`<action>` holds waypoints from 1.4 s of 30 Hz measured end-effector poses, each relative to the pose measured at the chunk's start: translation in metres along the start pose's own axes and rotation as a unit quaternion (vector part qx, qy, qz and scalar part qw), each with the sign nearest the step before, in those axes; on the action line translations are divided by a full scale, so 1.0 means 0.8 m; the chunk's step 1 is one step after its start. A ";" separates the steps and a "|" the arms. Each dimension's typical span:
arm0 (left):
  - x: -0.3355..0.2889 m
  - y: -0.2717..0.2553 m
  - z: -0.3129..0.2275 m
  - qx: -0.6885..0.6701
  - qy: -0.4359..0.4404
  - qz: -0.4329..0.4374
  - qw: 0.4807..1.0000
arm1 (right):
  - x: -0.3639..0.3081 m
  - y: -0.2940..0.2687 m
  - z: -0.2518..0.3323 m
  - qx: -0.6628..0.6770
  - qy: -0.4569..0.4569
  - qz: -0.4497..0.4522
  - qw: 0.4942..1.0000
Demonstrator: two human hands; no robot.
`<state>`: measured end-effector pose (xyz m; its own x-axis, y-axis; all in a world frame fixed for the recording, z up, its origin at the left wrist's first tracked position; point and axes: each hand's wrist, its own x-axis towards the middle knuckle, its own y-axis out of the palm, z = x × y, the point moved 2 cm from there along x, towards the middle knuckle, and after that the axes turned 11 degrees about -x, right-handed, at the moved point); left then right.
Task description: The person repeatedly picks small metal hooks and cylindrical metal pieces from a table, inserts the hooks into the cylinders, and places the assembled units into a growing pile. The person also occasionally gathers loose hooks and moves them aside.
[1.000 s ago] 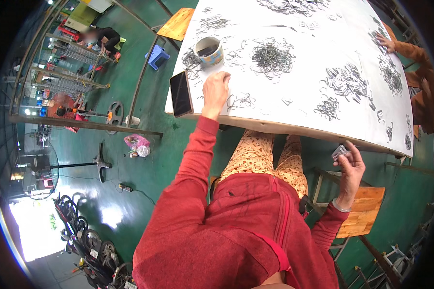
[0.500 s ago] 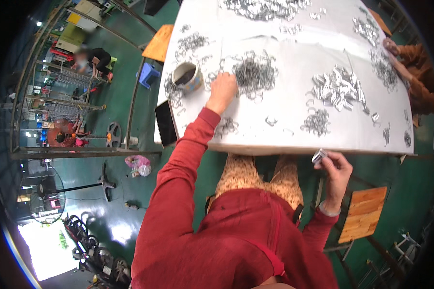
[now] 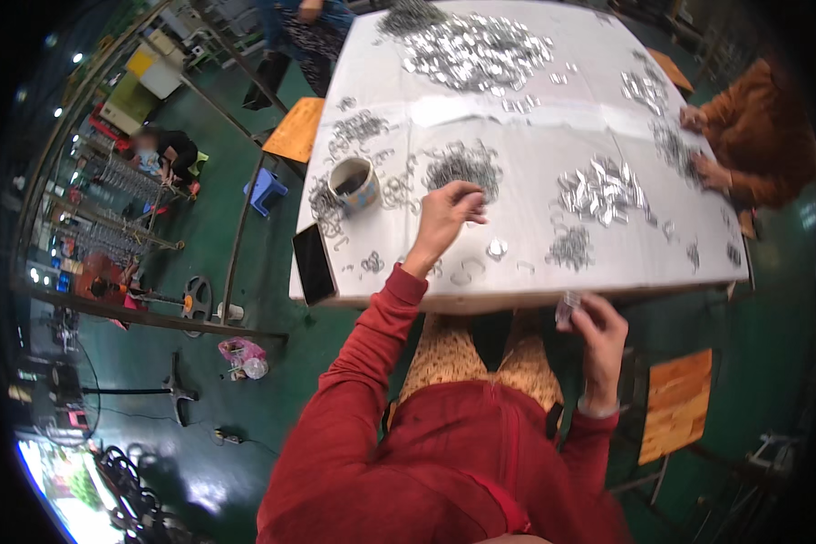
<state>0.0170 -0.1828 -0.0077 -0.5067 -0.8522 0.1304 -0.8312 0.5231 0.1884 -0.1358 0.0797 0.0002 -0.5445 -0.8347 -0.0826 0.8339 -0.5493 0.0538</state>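
A: Left hand (image 3: 446,216) is out over the white tabletop (image 3: 517,118), fingers curled together, tips just at the near edge of a pile of small metal clips (image 3: 462,165). Can't tell if anything is pinched.

B: Right hand?

A: Right hand (image 3: 598,331) is off the tabletop, below its near edge at about 5 o'clock from the left one. Fingers closed on a small shiny metal piece (image 3: 567,310) held at the fingertips.

B: What's around the left hand?

A: Round cup (image 3: 354,183) at 9 o'clock, near it. Dark phone (image 3: 314,264) at 8 o'clock, lying at the tabletop's near-left corner. Loose clips scattered beside the wrist. Bigger heap of bright metal parts (image 3: 600,190) at 3 o'clock.

B: Anyone else?

A: A person in an orange sleeve (image 3: 752,136) at the far-right side, both hands on the tabletop, well apart from ours.
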 end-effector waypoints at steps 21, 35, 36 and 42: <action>-0.138 0.162 -0.008 -0.118 -0.086 0.221 0.964 | -0.005 -0.031 0.005 -0.029 -0.048 0.012 0.998; -0.127 0.165 -0.001 -0.020 -0.014 0.252 0.967 | 0.261 -0.122 -0.061 -0.543 -0.350 -0.070 0.760; -0.123 0.166 -0.001 -0.003 0.008 0.259 0.966 | 0.255 -0.120 -0.063 -0.517 -0.350 -0.104 0.774; -0.107 0.155 0.003 0.078 0.081 0.229 0.967 | 0.117 -0.053 -0.006 -0.083 -0.035 -0.099 0.991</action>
<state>-0.0431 -0.0453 0.0018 -0.7975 -0.5122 0.3189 -0.5594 0.8257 -0.0728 -0.2213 0.0252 -0.0149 -0.6986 -0.7155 -0.0066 0.7107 -0.6928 -0.1218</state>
